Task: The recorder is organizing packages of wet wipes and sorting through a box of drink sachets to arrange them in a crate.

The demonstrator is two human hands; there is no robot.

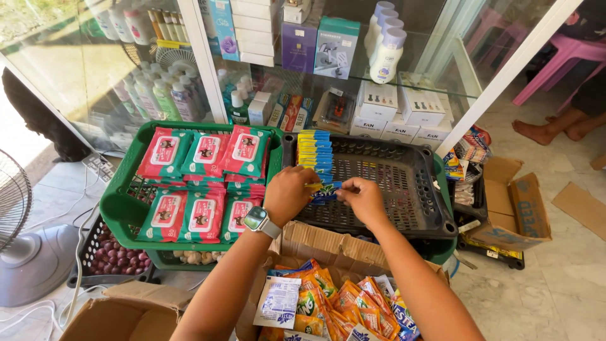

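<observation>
Blue sachets (pixel 325 191): small bundle pinched between both hands, held just over the left front corner of the black basket (pixel 404 189)

Left hand (pixel 287 194), smartwatch (pixel 257 219) on the wrist, is clenched around the left end of the bundle; a yellow bit shows at its fingertips. Right hand (pixel 361 197) grasps the right end with thumb and fingertips, knuckles up. Both grips closed on the same sachets, hands nearly touching

Just beyond the grip, away from the person: row of blue sachets (pixel 315 153) standing on edge along the basket's left wall, the near end of the row right beside the held bundle. Right of the grip the basket floor is bare mesh

Left of the grip: green basket (pixel 120 208) filled with red-and-green wet-wipe packs (pixel 203 180) in two rows, touching the black basket's side. Under it, a dark crate with small reddish bulbs (pixel 120 256) and some pale ones

Below the grip, toward the person: open cardboard box (pixel 328 243) with orange, blue and white drink-mix packets (pixel 334 303), under both forearms. Another cardboard box (pixel 126 312) further left

Far beyond the grip: glass cabinet (pixel 208 69) with bottles and small boxes. Far right: open carton (pixel 514 208) on the floor and another person's bare feet (pixel 549 129). Far left: floor fan (pixel 25 246)
</observation>
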